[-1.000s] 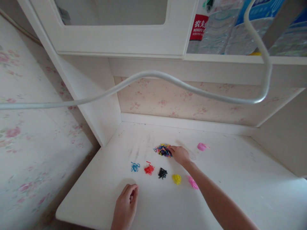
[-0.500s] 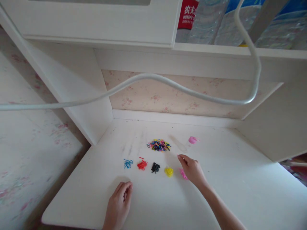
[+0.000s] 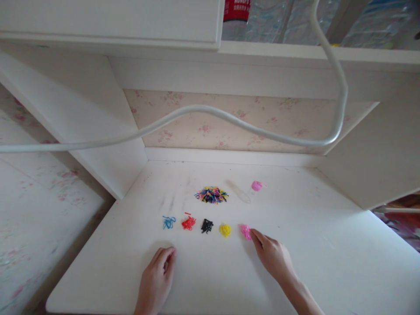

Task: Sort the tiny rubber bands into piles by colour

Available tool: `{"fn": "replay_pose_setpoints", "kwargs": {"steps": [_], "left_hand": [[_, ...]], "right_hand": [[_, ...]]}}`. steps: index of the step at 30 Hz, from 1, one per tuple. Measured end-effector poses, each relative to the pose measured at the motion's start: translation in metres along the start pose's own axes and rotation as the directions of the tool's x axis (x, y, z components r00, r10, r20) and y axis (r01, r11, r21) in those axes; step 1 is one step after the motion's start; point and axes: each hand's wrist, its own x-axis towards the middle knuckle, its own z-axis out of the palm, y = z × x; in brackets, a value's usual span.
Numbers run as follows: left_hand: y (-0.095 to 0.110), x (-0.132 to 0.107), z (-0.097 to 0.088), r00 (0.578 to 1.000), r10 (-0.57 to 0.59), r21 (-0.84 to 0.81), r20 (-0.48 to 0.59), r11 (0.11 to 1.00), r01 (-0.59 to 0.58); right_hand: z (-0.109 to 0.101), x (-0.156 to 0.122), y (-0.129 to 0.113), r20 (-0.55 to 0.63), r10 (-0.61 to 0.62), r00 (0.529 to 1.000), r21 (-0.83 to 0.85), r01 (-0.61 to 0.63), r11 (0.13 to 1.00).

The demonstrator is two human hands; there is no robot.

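On a white desk (image 3: 321,258) lies a mixed heap of small coloured rubber bands (image 3: 211,195). In front of it is a row of sorted little piles: blue (image 3: 168,222), red (image 3: 188,223), black (image 3: 206,225), yellow (image 3: 225,230) and pink (image 3: 245,231). My right hand (image 3: 273,256) rests on the desk with its fingertips pinched together at the pink pile. My left hand (image 3: 158,278) lies palm down near the front edge, fingers loosely curled, holding nothing that I can see.
A separate pink lump (image 3: 257,185) and a clear plastic bag (image 3: 239,192) lie behind the heap. A white cable (image 3: 210,114) hangs across the view. A shelf above carries water bottles (image 3: 278,22). Floral wallpaper (image 3: 229,122) backs the alcove.
My right hand has drawn back from the mixed heap to the pink pile at the row's right end. The camera has tilted down; my left hand has stayed put.
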Motion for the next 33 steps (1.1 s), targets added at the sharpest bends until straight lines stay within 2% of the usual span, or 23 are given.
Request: {"fn": "replay_pose_setpoints", "kwargs": {"steps": [6,9,11,14,18,21,23,26,29,33], "left_hand": [[0.002,-0.001,0.001,1.0,0.006,-0.008,-0.002,1.0,-0.006],[0.005,0.001,-0.001,1.0,-0.009,-0.027,0.022,1.0,0.009],[0.011,0.005,-0.005,0.999,-0.021,-0.042,0.05,0.999,0.023],[0.029,0.022,-0.014,0.995,-0.01,-0.052,0.097,0.999,0.015],[0.056,0.064,-0.018,0.985,0.048,-0.044,0.164,0.998,-0.041],[0.067,0.102,-0.007,0.967,0.079,0.026,0.243,0.996,-0.088],[0.069,0.125,0.005,0.942,0.029,0.143,0.333,0.986,-0.081],[0.066,0.152,0.024,0.931,0.013,0.189,0.364,0.978,-0.088],[0.063,0.168,0.039,0.925,0.001,0.229,0.381,0.969,-0.096],[0.06,0.177,0.048,0.924,-0.028,0.292,0.38,0.952,-0.091]], "right_hand": [[0.001,-0.005,0.008,-0.046,0.03,0.998,0.088,-0.026,0.996],[0.002,-0.013,0.012,-0.054,0.112,0.992,0.225,-0.097,0.97],[0.005,-0.02,0.013,-0.013,0.202,0.979,0.345,-0.185,0.92],[0.011,-0.033,0.012,0.066,0.322,0.944,0.445,-0.317,0.838],[0.018,-0.039,0.009,0.107,0.339,0.935,0.417,-0.352,0.838],[0.019,-0.035,0.009,0.13,0.36,0.924,0.383,-0.382,0.841],[0.017,-0.032,0.01,0.146,0.372,0.917,0.36,-0.4,0.843],[0.015,-0.029,0.01,0.171,0.362,0.916,0.344,-0.4,0.85],[0.012,-0.028,0.008,0.192,0.373,0.908,0.325,-0.418,0.848],[0.008,-0.028,0.007,0.212,0.373,0.903,0.309,-0.424,0.851]]}}
